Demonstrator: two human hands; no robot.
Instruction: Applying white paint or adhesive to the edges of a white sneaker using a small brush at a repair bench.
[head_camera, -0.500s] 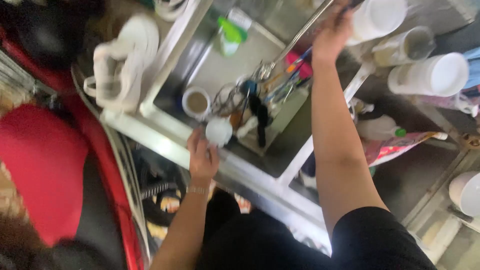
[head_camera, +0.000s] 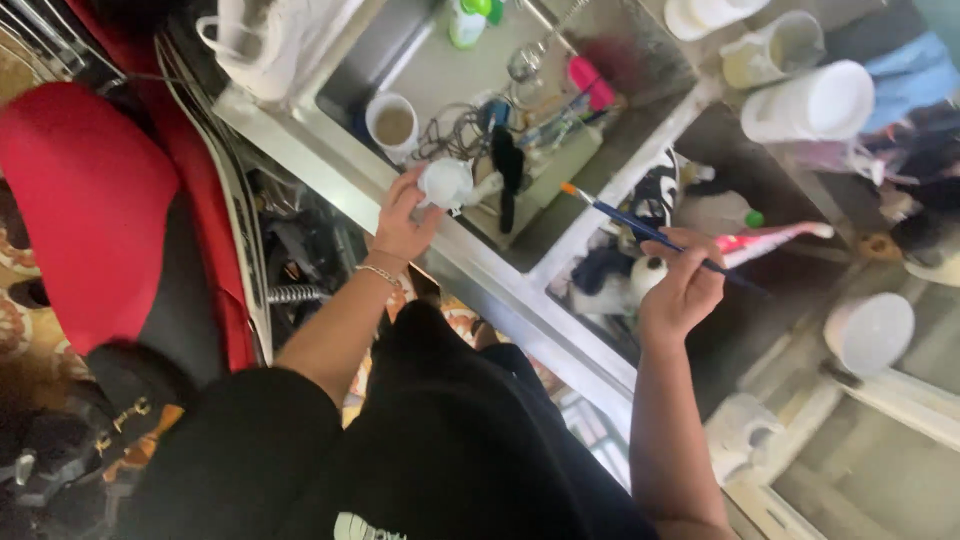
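Right hand: the right hand has come down from the upper right of the frame, where it reached among the white cups half a second ago, to right of centre; its fingers are pinched around a thin blue paintbrush.
Paintbrush: the handle runs through the fingers and out toward the lower right, while the orange-tipped end points up and left from the grip, ending in the air above the metal ledge (the bristles themselves are too small to make out).
Left hand: the left hand stays at the centre of the frame, as before, with thumb and fingers closed around a small white cup.
Small white cup: it sits at the fingertips, just up and right of the palm, over the edge of the metal tray, tilted so its side faces the camera.
Between the hands: the brush tip lies to the right of the cup, well apart from it.
Tray contents: just above the cup lie a tangle of wire, a black brush and a pink tool; to the upper left stands a mug of brownish liquid.
Upper right: large white cups stand on a shelf.
Left of frame: a red and black seat fills the left side.
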